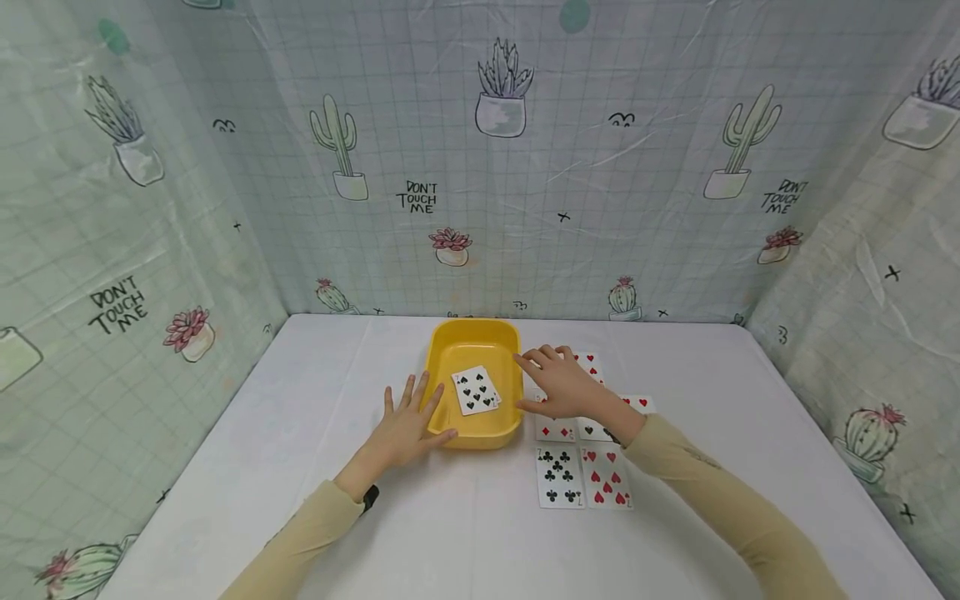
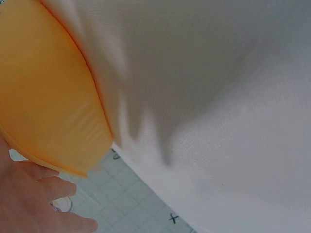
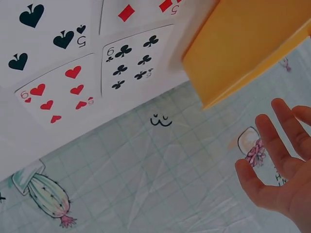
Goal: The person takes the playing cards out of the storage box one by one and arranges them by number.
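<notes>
A yellow tray point(image 1: 472, 329) stands on the white table, with a spade playing card point(image 1: 474, 385) face up in it. The edge of another card shows beneath. My left hand point(image 1: 407, 427) has its fingers spread at the tray's left rim and grips nothing. On the other side, my right hand point(image 1: 562, 387) hovers over laid-out cards, its fingertips close to the right rim and nothing held. In front of that hand lie a seven of clubs point(image 1: 559, 477) and a seven of hearts point(image 1: 606, 477). The right wrist view shows a six of hearts point(image 3: 60, 92) and a six of clubs point(image 3: 133, 60).
The cards form rows right of the tray, partly hidden by the right hand and sleeve. A five of spades point(image 3: 46, 29) and a five of diamonds point(image 3: 138, 14) are among them. Behind the table point(image 1: 345, 375) hangs a cactus-print cloth point(image 1: 562, 275), which also covers both sides.
</notes>
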`<state>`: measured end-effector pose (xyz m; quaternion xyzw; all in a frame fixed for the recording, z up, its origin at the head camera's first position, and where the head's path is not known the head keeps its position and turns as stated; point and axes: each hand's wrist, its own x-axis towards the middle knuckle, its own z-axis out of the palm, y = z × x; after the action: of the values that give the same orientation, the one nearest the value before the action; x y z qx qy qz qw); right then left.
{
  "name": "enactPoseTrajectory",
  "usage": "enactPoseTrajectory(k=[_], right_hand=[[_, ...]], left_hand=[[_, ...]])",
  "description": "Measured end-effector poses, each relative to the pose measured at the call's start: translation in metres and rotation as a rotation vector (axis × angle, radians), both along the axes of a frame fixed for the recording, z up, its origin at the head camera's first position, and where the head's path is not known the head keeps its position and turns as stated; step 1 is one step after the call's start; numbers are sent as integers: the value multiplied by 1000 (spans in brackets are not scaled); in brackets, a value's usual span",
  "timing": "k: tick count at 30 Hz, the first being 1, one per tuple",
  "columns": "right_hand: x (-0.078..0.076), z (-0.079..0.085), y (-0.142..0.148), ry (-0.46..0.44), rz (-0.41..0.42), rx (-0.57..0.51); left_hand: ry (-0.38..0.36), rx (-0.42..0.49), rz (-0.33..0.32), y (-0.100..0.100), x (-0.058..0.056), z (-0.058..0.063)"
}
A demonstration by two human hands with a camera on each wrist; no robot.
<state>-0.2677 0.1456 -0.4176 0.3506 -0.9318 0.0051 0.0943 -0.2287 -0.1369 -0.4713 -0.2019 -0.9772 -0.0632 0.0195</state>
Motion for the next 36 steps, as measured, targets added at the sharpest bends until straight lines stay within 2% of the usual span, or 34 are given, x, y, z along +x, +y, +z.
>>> enactPoseTrajectory(k=[10, 17, 28, 36], right_hand=[[-11, -4, -24, -47, 6, 53], [-21, -10, -37, -56, 32, 65], [-38, -18, -52, -71, 54, 126], [-48, -28, -65, -87, 48, 193]], left_hand=[[16, 3, -9, 0, -1, -2], [-13, 9, 3, -1, -4, -1], [-16, -3, -1, -2, -7, 0], [10, -21, -6, -2, -6, 2]])
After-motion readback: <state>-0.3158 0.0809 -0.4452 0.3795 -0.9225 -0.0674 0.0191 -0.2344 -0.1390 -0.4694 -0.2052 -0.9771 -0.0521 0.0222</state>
